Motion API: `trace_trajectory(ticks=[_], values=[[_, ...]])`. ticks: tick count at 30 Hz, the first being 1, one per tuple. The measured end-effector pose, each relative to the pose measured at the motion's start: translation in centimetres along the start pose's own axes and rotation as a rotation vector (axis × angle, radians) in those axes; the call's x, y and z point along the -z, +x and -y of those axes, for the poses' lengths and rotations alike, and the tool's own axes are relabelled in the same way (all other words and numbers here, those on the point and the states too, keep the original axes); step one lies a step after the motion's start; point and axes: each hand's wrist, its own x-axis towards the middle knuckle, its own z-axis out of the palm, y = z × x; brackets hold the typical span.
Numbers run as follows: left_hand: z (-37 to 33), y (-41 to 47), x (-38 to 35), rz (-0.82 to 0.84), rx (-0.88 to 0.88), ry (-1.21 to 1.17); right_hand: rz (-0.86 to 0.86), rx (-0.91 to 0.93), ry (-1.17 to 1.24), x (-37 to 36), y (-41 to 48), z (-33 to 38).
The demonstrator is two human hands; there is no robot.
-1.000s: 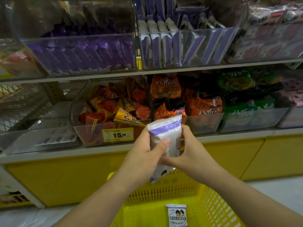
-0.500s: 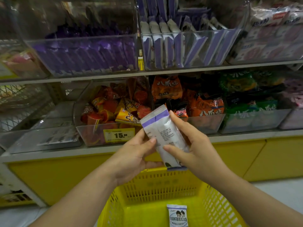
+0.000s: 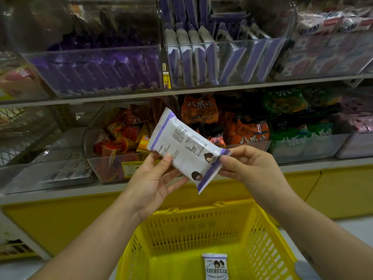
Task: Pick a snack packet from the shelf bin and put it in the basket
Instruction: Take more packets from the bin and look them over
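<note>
Head, packet (image 3: 186, 149) between left hand (image 3: 153, 185), right hand (image 3: 250, 166), apparently above basket (image 3: 201, 229)

I read the snack packet (image 3: 187, 150) as thin plastic film, white and smooth with a soft sheen, its purple end seals finely crimped. The basket (image 3: 201, 229) looks like hard moulded yellow plastic, slightly glossy, with perforated grid walls. A second packet (image 3: 215, 266) on its floor shows the same smooth film. The shelf bin (image 3: 226, 63) is clear rigid plastic, glossy and catching glare. The orange bags (image 3: 248, 134) look crinkled and shiny. The shelf edge (image 3: 222, 87) seems matt, pale painted metal, though I cannot be sure.
</note>
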Motion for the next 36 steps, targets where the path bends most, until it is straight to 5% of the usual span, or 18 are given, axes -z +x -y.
trace_trajectory(ticks=[5,20,27,36], values=[[0.2,-0.2,-0.2,-0.060,-0.041,0.062,0.013,-0.107,0.212,-0.5,-0.2,-0.1],[-0.4,-0.9,-1.3,-0.128,-0.303,0.263,0.197,-0.326,0.223,-1.1,-0.2,-1.0],[-0.9,-1.1,-0.4,0.036,-0.136,0.216,0.228,-0.358,0.345,-0.7,0.2,-0.3],[-0.3,-0.5,0.1,0.150,0.022,0.128,0.531,-0.509,0.511,-0.5,-0.7,0.4]])
